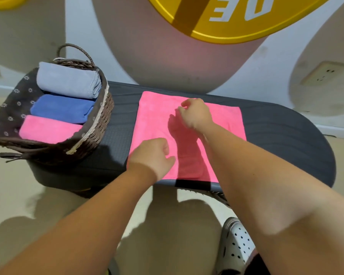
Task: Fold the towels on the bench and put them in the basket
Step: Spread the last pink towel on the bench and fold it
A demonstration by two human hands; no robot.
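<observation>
A pink towel (222, 120) lies flat on the dark bench (282, 135). My left hand (153, 155) is over the towel's front left part with its fingers loosely curled and nothing visible in them. My right hand (197, 114) hovers above the towel's far middle, fingers curled downward and holding nothing, and it casts a shadow on the cloth. A woven basket (99, 124) stands on the bench's left end. It holds a folded grey towel (68, 80), a blue towel (62, 108) and a pink towel (48, 129) side by side.
The bench's right end is bare dark surface. A wall with a socket (324, 75) rises behind the bench, and a yellow round sign (236, 18) hangs above. My white perforated shoe (236, 245) is on the floor at the front right.
</observation>
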